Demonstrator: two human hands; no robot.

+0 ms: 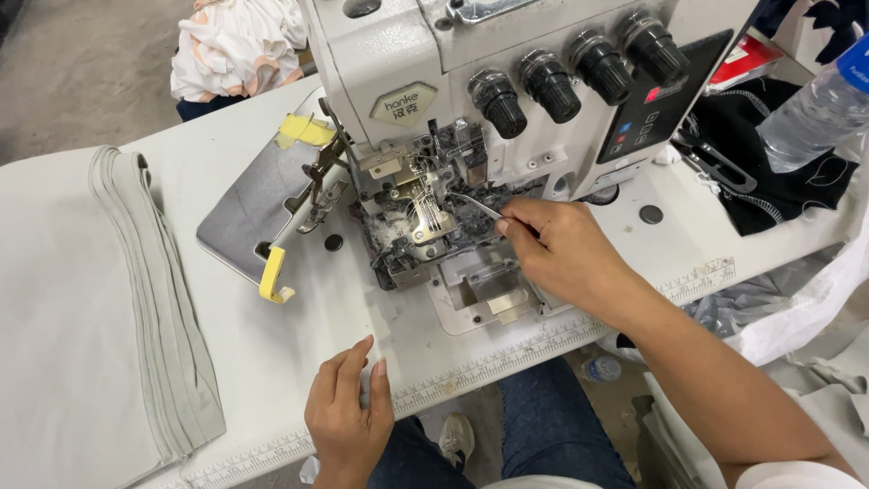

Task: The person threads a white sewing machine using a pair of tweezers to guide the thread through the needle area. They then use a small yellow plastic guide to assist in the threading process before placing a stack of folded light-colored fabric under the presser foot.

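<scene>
The right hand (566, 249) pinches tweezers (478, 206), whose tips reach into the open needle area of the sewing machine (471, 109). The left hand (348, 412) rests in front of the machine on the table (272, 344) edge, fingers loose and holding nothing. Left of the machine lies a stack of grey fabric strips (149, 299). Right of it sit a water bottle (815, 109) and black cloth (778, 190). Behind the machine's left end is a white cloth bundle (235, 45).
</scene>
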